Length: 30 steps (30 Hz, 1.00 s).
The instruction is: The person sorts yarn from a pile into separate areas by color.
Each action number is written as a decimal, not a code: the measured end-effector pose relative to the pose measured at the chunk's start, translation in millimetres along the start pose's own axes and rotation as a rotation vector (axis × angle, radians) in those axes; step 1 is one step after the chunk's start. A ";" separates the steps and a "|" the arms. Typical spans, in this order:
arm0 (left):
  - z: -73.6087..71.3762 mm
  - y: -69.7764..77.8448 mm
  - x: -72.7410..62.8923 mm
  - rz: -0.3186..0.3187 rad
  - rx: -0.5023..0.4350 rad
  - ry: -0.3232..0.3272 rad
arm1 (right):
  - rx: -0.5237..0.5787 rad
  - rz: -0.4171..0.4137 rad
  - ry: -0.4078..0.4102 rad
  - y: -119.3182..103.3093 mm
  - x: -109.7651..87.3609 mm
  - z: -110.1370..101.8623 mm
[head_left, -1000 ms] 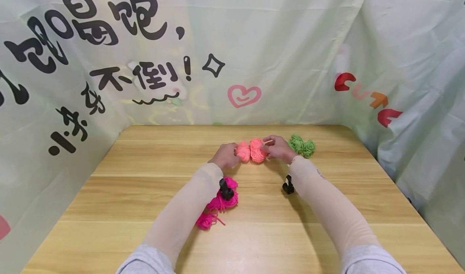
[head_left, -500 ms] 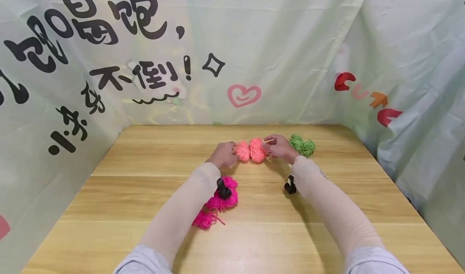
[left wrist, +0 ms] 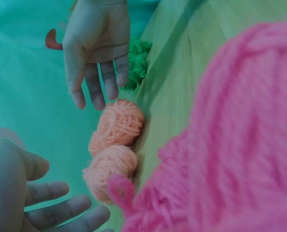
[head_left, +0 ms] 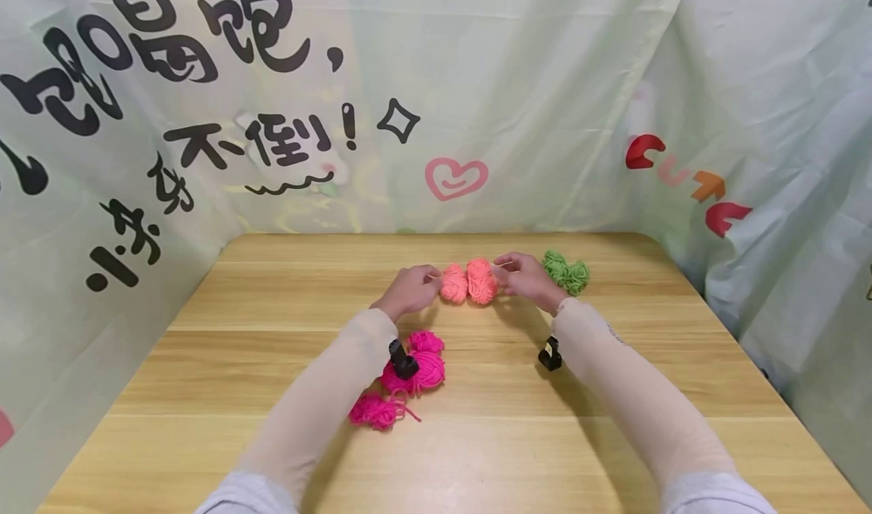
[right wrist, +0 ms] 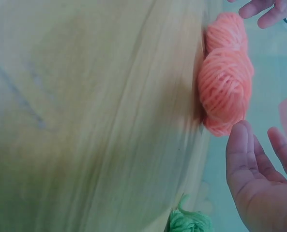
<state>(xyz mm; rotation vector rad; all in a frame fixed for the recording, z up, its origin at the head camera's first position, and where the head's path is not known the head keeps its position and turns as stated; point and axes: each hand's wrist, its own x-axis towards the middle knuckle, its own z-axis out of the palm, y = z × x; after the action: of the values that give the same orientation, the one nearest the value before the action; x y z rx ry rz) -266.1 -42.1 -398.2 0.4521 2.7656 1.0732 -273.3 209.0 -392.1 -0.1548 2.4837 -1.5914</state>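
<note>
Two coral balls of yarn, a left one (head_left: 453, 285) and a right one (head_left: 482, 281), lie side by side near the back of the table. My left hand (head_left: 410, 290) is just left of them, fingers spread and apart from the yarn in the left wrist view. On their other side is my right hand (head_left: 526, 278), its fingers relaxed and holding nothing. Its thumb tip is close to the right coral ball in the right wrist view; whether it touches I cannot tell. Magenta yarn (head_left: 429, 370) lies in several clumps beside my left forearm, partly hidden by it.
Green yarn (head_left: 566, 272) lies behind and to the right of my right hand. Each wrist carries a small black camera mount. Printed cloth (head_left: 531, 120) hangs behind the wooden table (head_left: 531, 438) and along its sides.
My left hand has moved left, away from the coral yarn, and more of the magenta yarn now shows. The right hand has shifted only slightly. The coral balls stay in place.
</note>
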 end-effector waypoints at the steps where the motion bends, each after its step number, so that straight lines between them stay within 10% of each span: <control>1: -0.6 0.0 -1.6 0.005 0.001 0.001 | 0.005 -0.008 -0.004 -0.5 -1.8 -0.1; 15: -8.6 -7.4 -21.6 0.044 -0.042 -0.074 | 0.115 -0.076 -0.102 -0.4 -20.3 11.7; 30: -19.2 -5.0 -50.9 0.133 0.115 -0.124 | 0.005 -0.134 -0.180 -7.3 -39.8 35.6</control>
<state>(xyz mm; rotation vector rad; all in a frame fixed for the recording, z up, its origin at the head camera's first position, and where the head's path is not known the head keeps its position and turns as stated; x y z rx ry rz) -223.7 -74.4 -386.4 0.7016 2.7288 0.8808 -226.9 181.8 -395.9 -0.4517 2.3755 -1.5570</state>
